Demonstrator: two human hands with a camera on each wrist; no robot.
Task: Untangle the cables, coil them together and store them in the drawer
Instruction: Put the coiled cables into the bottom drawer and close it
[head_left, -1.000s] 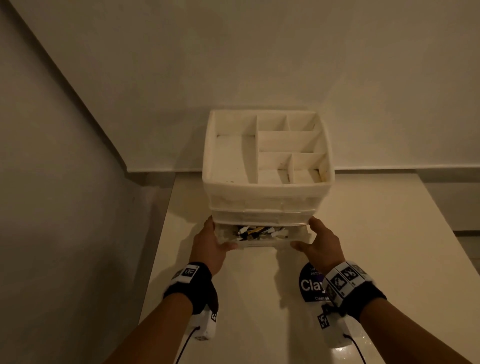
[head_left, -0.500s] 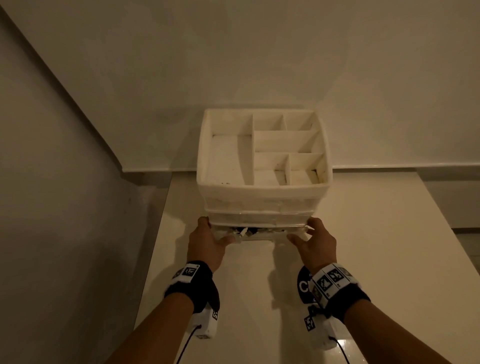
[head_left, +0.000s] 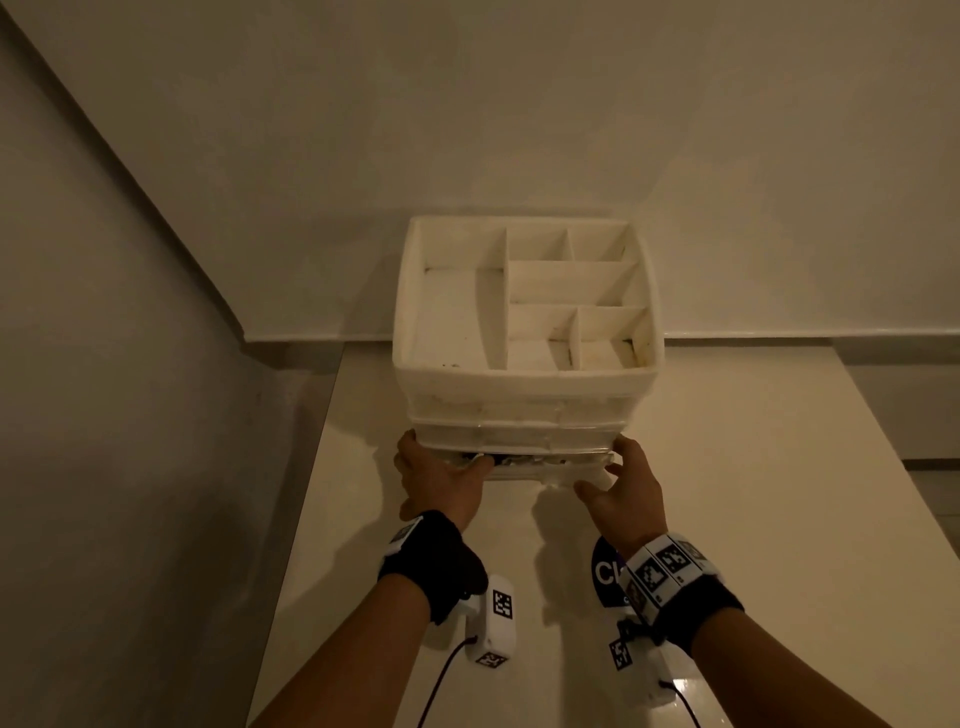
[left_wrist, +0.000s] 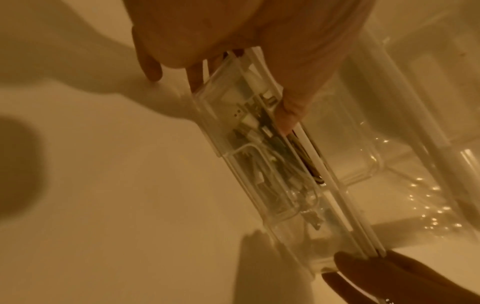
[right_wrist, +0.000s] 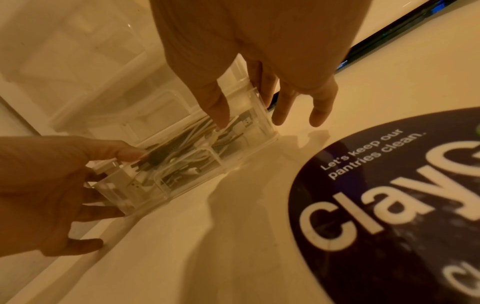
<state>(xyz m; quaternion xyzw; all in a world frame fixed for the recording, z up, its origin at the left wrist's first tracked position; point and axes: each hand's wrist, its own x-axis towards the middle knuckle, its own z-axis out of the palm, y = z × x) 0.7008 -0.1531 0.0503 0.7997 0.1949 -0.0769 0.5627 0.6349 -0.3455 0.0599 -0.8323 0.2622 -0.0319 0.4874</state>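
Illumination is dim and warm-toned in all views. Hand shadows fall toward 6 o'clock on the worktop (head_left: 753, 467). Wrist views are soft, blurred near the lens, with specular glints at 4 o'clock in the left.

A pale worktop (head_left: 753, 467) runs up to a plain wall (head_left: 519, 104), with a second wall (head_left: 104, 415) closing in on the left. On the worktop lies a dark round sticker (right_wrist: 405, 205) with white lettering: "Let's keep our pantries clean." above a large "Clay", the rest cut off. In the right wrist view a dark strip (right_wrist: 389, 33) borders the worktop's far edge; what it is cannot be told.
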